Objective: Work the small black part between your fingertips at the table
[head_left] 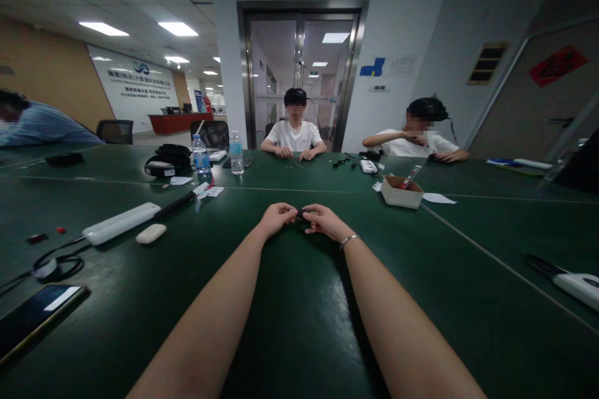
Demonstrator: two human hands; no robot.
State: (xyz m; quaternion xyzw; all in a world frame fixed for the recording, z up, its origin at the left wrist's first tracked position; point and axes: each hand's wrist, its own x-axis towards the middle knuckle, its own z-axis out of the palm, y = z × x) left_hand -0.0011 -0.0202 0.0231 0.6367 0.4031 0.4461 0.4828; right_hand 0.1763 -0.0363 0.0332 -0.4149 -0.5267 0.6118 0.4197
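Observation:
Both arms reach forward over the dark green table (299,287). A small black object (301,214) sits between my two hands; it is too small and too covered by fingers to name. My left hand (277,218) pinches its left end between thumb and fingers. From the other side my right hand (324,221) grips it, its lower fingers curled beneath. A silver bracelet (349,240) circles my right wrist.
Left lie a phone (40,318), a white earbud case (151,234), a white power strip (122,222) and cables. Farther back stand two water bottles (236,156) and a black pouch (168,159). A small cardboard box (401,193) is right. Several people sit around the table.

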